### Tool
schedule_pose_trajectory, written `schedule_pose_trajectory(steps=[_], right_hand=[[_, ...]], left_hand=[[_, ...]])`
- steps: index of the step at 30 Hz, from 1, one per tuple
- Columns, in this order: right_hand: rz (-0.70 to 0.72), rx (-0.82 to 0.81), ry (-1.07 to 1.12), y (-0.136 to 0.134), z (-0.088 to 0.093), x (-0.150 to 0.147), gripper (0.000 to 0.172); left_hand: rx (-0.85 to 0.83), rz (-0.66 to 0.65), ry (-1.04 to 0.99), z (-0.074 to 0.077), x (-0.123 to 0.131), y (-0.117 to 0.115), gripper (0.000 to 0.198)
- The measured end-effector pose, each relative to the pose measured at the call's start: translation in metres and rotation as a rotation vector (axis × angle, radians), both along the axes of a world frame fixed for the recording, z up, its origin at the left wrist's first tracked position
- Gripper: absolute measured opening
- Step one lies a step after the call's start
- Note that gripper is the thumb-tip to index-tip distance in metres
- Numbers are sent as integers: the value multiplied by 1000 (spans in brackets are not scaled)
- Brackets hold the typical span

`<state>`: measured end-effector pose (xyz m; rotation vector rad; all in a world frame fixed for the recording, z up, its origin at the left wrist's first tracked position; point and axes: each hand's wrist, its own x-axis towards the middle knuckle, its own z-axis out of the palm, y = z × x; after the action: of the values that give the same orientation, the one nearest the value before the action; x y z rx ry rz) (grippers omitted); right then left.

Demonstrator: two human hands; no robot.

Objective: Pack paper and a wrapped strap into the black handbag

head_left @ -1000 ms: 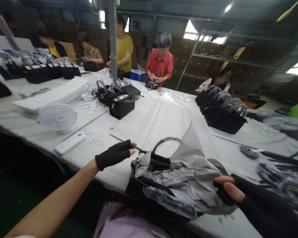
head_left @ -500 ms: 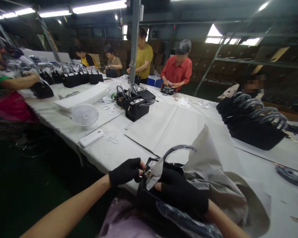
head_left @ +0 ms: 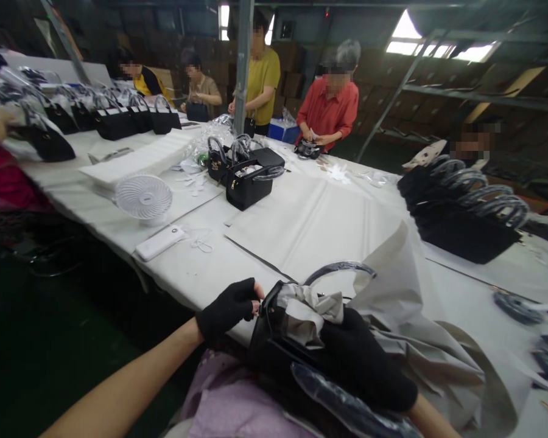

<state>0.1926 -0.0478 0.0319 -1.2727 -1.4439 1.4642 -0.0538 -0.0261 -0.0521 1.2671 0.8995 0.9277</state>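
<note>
A black handbag [head_left: 274, 353] with plastic-wrapped handles sits at the near table edge, against my lap. Grey tissue paper [head_left: 393, 304] fills its mouth and spills out to the right. My left hand [head_left: 228, 307], in a black fingerless glove, grips the bag's left end at its metal fitting. My right hand [head_left: 360, 359], also gloved, is pressed down on the crumpled paper inside the bag's opening. One wrapped handle [head_left: 340, 269] arches above the bag; the other [head_left: 347, 404] lies across its front.
The long white table [head_left: 329, 219] holds two black bags [head_left: 246, 182], a white fan [head_left: 142, 198], a white power bank [head_left: 159, 243] and a row of black bags [head_left: 466, 213] at right. Several people work along the far side and at left.
My right hand has let go of the paper's right end and moved into the bag's mouth, pushing paper down. My left hand came from the air onto the bag's left end.
</note>
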Motion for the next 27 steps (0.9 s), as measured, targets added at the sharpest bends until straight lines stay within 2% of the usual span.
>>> schedule_pose_trajectory(steps=[4, 6, 9, 12, 15, 17, 20, 23, 25, 27], right_hand=[[30, -10, 69, 3, 3, -7, 31], [50, -16, 120, 4, 4, -10, 32], [27, -4, 113, 4, 3, -10, 30], [26, 23, 103, 2, -3, -7, 27], [11, 27, 103, 0, -10, -4, 31], [-9, 26, 100, -1, -11, -5, 35], [-3, -25, 133, -4, -4, -7, 38], [59, -117, 208, -6, 8, -5, 38], [87, -89, 265, -4, 14, -1, 35], [94, 31, 210, 0, 17, 3, 29]], left_hand=[[339, 72, 380, 34, 2, -4, 11], [433, 50, 547, 52, 8, -6, 20], [444, -15, 809, 67, 22, -7, 33], [372, -101, 926, 70, 31, 0, 27], [357, -254, 765, 63, 28, 9, 16], [387, -265, 637, 54, 22, 13, 14], [352, -116, 446, 42, 17, 15, 26], [125, -1, 140, 33, 19, 14, 40], [-14, 73, -56, 28, 25, 13, 42], [-130, 151, -182, 23, 33, 12, 38]])
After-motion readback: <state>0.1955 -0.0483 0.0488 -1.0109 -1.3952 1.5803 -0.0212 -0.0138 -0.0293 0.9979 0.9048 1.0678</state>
